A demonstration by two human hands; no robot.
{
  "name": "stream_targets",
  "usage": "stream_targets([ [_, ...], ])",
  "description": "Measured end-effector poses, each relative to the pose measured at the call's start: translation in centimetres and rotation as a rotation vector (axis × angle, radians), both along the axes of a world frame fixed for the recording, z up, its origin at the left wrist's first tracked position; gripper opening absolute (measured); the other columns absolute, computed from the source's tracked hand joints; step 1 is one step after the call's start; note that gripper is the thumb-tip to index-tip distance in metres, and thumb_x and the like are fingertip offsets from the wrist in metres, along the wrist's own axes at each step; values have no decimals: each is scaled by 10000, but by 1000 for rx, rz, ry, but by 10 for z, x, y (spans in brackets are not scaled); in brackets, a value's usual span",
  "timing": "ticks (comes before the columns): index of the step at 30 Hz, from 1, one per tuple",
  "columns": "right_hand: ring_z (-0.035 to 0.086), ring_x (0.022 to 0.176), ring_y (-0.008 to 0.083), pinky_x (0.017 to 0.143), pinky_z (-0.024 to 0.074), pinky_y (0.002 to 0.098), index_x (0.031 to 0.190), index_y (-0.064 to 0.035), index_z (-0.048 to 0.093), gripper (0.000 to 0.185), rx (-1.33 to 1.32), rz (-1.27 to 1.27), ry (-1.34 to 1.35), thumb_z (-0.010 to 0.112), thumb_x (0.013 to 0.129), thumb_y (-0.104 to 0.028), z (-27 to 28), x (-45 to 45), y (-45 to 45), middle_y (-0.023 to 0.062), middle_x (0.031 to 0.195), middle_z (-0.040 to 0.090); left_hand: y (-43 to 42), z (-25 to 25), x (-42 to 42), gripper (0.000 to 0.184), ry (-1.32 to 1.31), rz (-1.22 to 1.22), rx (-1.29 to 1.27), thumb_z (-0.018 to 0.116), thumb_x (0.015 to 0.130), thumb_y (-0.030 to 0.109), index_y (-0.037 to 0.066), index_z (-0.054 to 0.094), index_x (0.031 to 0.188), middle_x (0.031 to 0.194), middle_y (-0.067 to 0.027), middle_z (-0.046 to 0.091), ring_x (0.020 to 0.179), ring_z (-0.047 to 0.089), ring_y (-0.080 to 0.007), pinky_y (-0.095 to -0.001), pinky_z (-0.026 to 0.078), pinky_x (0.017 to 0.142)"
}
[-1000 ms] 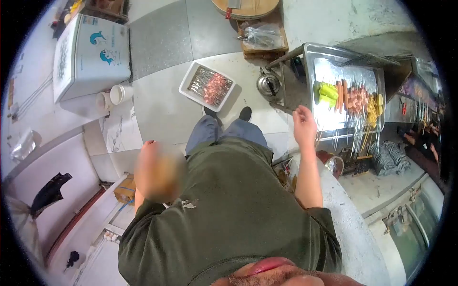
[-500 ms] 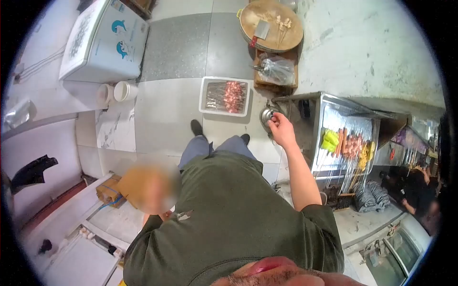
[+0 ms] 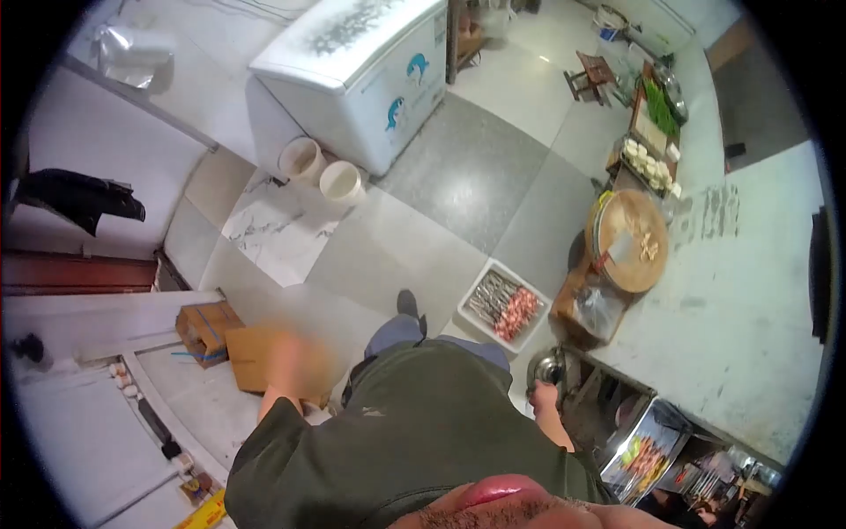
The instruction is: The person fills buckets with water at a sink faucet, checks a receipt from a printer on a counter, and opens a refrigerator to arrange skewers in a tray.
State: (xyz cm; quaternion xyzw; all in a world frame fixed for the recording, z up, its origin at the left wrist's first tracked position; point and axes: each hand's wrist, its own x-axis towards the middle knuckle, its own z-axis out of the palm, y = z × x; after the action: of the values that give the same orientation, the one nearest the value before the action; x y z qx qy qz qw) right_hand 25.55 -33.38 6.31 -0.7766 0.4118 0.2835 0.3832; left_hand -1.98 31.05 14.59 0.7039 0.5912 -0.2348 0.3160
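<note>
Right hand is down at the kettle, fingers curled in at its near side; cannot tell if they close on the handle. Left hand is blurred out, so finger spread and any hold cannot be told; a brown board shows right at it, contact unclear. Kettle is on the right, low by the floor, near the white tray, which lies on the tiles with meat skewers in it. Just beyond the tray, a clear bag sits on a wooden box, next to a round chopping board with a cleaver on it. Metal tray with more skewers, lower right. Carton just left of the brown board. Two buckets stand beside the freezer, farther off.
</note>
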Motion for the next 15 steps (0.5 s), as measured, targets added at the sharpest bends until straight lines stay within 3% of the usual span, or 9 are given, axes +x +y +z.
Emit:
stream_targets([
  [1,555,508,245,509,467,359,926,32,566,326,-173,411,-147,641,754,-234,-21,13,10,157,725,592,23,-2,15,398,-7,1,5,527,863,323,-14,575,1067,967,-161,617,875,592,-255,-380,466,787],
  [4,572,548,213,539,478,339,931,27,582,326,-342,722,-432,647,751,-237,2,83,80,152,729,604,69,-8,73,382,-57,-13,14,525,869,317,4,566,1084,964,-141,618,864,589,-237,-373,466,782],
  [8,589,586,179,515,469,311,948,32,589,304,-161,518,-366,617,775,-216,5,198,127,121,783,623,95,-16,208,363,-221,-30,52,523,877,307,28,554,1107,959,-115,618,851,586,-213,-364,466,775],
  [10,574,544,173,462,445,285,957,27,582,280,-65,352,-470,605,792,-198,14,238,168,108,797,622,106,-19,277,355,-327,-32,71,521,881,303,41,549,1119,957,-102,619,844,584,-201,-359,466,771],
  [12,571,546,171,448,438,280,971,24,580,276,25,200,-457,600,792,-186,-1,275,194,106,796,620,118,-12,325,369,-446,-68,46,536,856,348,40,584,1053,851,-101,637,796,602,-198,-354,472,739],
  [13,586,579,178,465,456,281,987,25,575,275,44,266,-365,595,791,-166,-21,294,197,114,804,613,121,-9,346,379,-501,-78,30,543,843,371,40,602,1020,797,-100,646,772,612,-197,-351,474,723],
  [14,589,588,183,478,469,287,969,29,569,270,97,158,-340,605,786,-166,-20,307,219,113,786,603,127,13,371,350,-496,-84,62,554,845,345,33,606,995,795,-91,644,712,604,-187,-342,471,693],
  [15,589,583,194,475,475,294,981,33,559,289,93,234,-318,611,787,-174,-30,316,223,115,786,599,130,32,386,322,-465,-77,76,565,847,319,25,609,971,792,-82,641,653,596,-178,-334,469,663],
])
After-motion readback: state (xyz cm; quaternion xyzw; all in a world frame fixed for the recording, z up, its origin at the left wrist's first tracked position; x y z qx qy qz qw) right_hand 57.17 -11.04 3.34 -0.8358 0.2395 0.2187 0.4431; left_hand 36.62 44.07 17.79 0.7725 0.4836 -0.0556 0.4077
